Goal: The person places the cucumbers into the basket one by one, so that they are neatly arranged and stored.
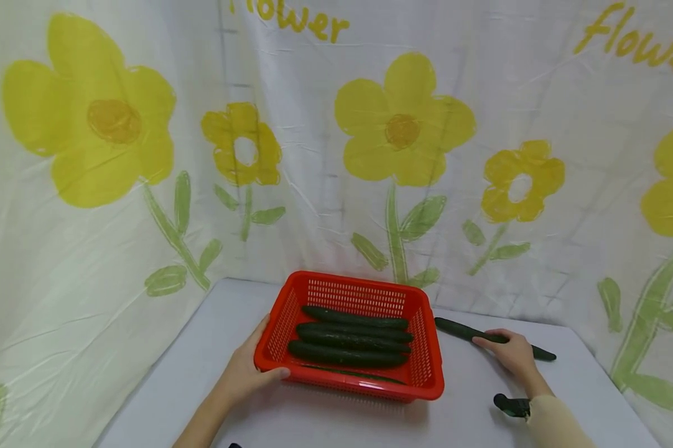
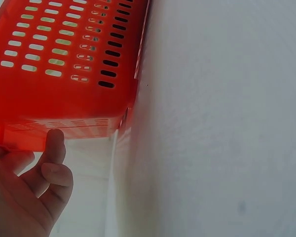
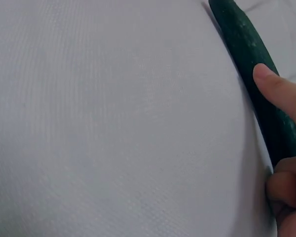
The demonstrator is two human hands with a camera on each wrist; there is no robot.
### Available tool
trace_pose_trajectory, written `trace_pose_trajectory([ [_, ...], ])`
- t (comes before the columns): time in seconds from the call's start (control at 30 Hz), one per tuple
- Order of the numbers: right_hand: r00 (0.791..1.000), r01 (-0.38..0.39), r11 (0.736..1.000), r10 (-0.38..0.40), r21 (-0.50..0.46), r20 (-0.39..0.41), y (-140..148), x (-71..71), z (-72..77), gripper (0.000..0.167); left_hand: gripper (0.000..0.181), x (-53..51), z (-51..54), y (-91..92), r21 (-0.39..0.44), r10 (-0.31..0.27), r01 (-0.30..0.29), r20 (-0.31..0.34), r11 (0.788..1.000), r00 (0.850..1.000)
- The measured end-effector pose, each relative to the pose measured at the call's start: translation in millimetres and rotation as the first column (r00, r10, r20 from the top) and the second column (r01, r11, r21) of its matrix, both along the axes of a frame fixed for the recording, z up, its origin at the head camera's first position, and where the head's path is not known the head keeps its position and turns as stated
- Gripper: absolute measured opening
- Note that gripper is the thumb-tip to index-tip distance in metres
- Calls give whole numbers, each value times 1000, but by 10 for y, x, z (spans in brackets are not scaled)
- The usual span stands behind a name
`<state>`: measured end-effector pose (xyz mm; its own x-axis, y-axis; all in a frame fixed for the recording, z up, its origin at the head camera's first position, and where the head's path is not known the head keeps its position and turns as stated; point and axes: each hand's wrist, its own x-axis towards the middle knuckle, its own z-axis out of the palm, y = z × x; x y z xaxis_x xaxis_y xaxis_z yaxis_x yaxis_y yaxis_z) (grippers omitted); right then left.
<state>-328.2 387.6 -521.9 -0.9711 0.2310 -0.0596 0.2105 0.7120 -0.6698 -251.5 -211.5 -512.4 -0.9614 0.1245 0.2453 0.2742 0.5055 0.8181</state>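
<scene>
A red plastic basket (image 1: 364, 389) with slotted walls stands at the middle of the table. Several dark green cucumbers (image 1: 348, 354) lie side by side in it, one partly hidden by the front rim. My left hand (image 1: 247, 373) grips the basket's near left corner, thumb over the front rim. In the left wrist view, curled fingers (image 2: 59, 175) show beside the basket wall (image 2: 59, 98). To the right of the basket, my right hand (image 1: 512, 354) holds a single long cucumber (image 1: 459, 328) around its middle. The right wrist view shows the thumb on top of this cucumber (image 3: 241, 37) and fingers curled at its side.
A white table (image 1: 459, 423) carries everything. Behind and at the sides hangs a white curtain (image 1: 308, 205) printed with yellow flowers. A dark device (image 1: 512, 406) sits at the right wrist, by a pale sleeve (image 1: 557, 423).
</scene>
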Motion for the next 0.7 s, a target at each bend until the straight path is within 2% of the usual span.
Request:
trace_pose_trajectory([
  [0.4, 997, 38, 999, -39, -13, -62, 36, 44, -122, 79, 117, -8, -6, -1, -10, -7, 7, -14, 1000, 1000],
  [0.7, 992, 83, 995, -88, -60, -87, 15, 54, -124, 82, 117, -11, -10, 3, -6, -9, 9, -20, 1000, 1000],
])
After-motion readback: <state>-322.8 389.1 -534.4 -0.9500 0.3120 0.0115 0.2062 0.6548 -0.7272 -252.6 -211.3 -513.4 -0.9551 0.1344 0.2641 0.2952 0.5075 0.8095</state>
